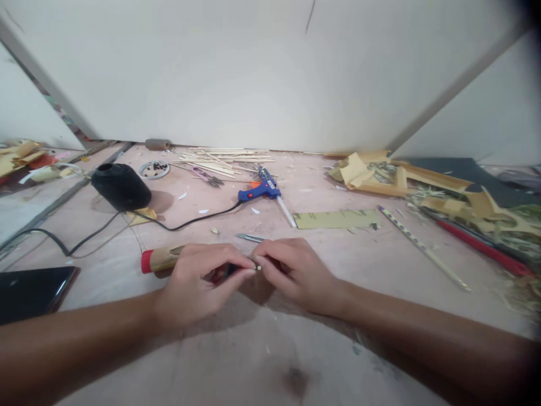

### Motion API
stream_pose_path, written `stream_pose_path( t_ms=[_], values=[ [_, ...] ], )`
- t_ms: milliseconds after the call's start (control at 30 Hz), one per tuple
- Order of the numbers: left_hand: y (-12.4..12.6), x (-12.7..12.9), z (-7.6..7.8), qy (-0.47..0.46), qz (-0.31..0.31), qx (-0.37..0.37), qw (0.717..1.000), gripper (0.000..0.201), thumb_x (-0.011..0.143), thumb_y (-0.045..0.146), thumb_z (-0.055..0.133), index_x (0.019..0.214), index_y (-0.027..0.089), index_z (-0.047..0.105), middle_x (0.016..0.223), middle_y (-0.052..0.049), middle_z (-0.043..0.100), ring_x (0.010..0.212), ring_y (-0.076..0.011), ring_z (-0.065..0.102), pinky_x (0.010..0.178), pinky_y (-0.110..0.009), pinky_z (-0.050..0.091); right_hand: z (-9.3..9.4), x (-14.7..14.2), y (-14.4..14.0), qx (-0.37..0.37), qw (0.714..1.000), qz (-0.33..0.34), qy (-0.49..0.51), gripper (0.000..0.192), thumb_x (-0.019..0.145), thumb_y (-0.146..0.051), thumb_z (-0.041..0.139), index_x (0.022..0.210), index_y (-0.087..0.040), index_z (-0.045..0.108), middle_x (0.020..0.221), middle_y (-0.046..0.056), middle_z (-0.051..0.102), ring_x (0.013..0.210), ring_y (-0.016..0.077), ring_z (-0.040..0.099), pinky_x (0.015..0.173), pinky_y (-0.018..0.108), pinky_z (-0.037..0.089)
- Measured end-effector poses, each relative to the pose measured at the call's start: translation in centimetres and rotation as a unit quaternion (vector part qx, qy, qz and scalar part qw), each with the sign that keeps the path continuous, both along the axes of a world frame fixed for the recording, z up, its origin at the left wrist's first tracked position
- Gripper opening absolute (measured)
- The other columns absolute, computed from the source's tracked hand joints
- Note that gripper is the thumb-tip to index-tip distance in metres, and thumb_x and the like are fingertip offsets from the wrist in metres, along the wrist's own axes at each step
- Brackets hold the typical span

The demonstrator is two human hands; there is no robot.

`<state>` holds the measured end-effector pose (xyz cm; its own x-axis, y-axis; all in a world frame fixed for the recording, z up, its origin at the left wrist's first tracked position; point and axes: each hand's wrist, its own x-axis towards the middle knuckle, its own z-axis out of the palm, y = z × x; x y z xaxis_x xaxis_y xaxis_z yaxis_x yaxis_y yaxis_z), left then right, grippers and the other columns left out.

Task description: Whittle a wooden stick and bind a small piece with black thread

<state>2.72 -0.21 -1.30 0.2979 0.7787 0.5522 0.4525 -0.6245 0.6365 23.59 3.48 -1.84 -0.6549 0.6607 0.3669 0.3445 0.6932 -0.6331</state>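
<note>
1. Left hand (192, 285): lower centre of the frame, fingers curled and pinched on a small dark piece (230, 270) held between both hands. I cannot make out what the piece is.
2. Right hand (291, 273): just right of centre, fingertips closed on the other end of the same piece, meeting the left fingertips.
3. Bamboo stick with a red end (158, 260): lies on the table to the left of the left hand, running under its knuckles; touching or not, I cannot tell.
4. Small blade (249, 238): on the table just above the two hands, apart from them.
5. Blue glue gun (262, 192): centre of the frame, above the hands, its black cord trailing left.
6. Black spool of thread (120, 186): upper left, near the cord.
7. Bundle of thin wooden sticks (224, 159): upper centre by the wall, with small scissors (207, 176) below them.
8. Strip of sandpaper (338, 219): right of the glue gun; a long patterned stick (422, 248) lies beyond it.
9. Phone (34, 290): left edge, face dark.
10. Step in hand, as I judge it: fine fingertip work on the small piece, both hands needed to steady it.
11. Next move, as I judge it: a firm pinch and small, slow motions, with the blade and glue gun within easy reach.
</note>
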Motion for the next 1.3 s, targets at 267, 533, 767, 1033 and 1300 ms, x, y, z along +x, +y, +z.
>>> stream_pose_path(
  t_ms=[267, 533, 767, 1033, 1300],
  values=[
    [0.0, 0.1, -0.3, -0.04, 0.071, -0.059, 0.995, 0.006, 0.085, 0.021, 0.077, 0.079, 0.021, 0.075, 0.068, 0.0, 0.073, 0.054, -0.0116, 0.056, 0.051, -0.025, 0.041, -0.1, -0.3, -0.2, 0.039, 0.999, 0.007, 0.031, 0.021, 0.092, -0.017, 0.054, 0.071, -0.018, 0.059, 0.054, -0.006, 0.051, 0.049, 0.0074, 0.042, 0.052, 0.019, 0.033],
    [-0.1, 0.2, -0.4, 0.04, 0.083, 0.002, 0.996, 0.014, 0.082, 0.017, 0.073, 0.069, 0.021, 0.067, 0.049, 0.006, 0.056, 0.044, -0.0084, 0.048, 0.048, -0.023, 0.037, -0.2, -0.4, -0.5, 0.108, 0.993, -0.042, 0.012, 0.016, 0.088, -0.019, 0.058, 0.074, -0.018, 0.066, 0.053, -0.006, 0.055, 0.05, 0.009, 0.047, 0.056, 0.022, 0.035],
    [0.4, 0.0, -0.8, 0.092, 0.049, -0.02, 0.994, 0.014, 0.081, 0.016, 0.068, 0.067, 0.019, 0.066, 0.045, 0.008, 0.046, 0.04, -0.0068, 0.043, 0.047, -0.022, 0.035, -0.4, -0.3, -0.6, 0.074, 0.995, -0.066, -0.007, 0.01, 0.082, -0.016, 0.063, 0.074, -0.019, 0.069, 0.052, -0.006, 0.053, 0.051, 0.0094, 0.049, 0.056, 0.023, 0.035],
    [0.5, -0.1, -0.8, 0.081, 0.046, -0.06, 0.994, 0.01, 0.081, 0.014, 0.068, 0.072, 0.019, 0.069, 0.051, 0.006, 0.058, 0.045, -0.0075, 0.048, 0.048, -0.021, 0.035, -0.2, -0.2, -0.5, 0.069, 0.996, -0.047, 0.02, 0.01, 0.086, -0.017, 0.062, 0.077, -0.017, 0.066, 0.083, 0.002, 0.064, 0.061, 0.0094, 0.052, 0.058, 0.023, 0.039],
    [0.9, 0.0, -0.3, 0.061, 0.03, -0.093, 0.993, 0.01, 0.085, 0.014, 0.065, 0.087, 0.021, 0.072, 0.064, 0.005, 0.064, 0.052, -0.0094, 0.05, 0.054, -0.023, 0.04, -0.1, -0.2, -0.6, 0.068, 0.995, -0.04, 0.065, 0.01, 0.088, -0.015, 0.062, 0.08, -0.019, 0.066, 0.098, 0.004, 0.07, 0.071, 0.0123, 0.063, 0.064, 0.026, 0.048]
  ],
)
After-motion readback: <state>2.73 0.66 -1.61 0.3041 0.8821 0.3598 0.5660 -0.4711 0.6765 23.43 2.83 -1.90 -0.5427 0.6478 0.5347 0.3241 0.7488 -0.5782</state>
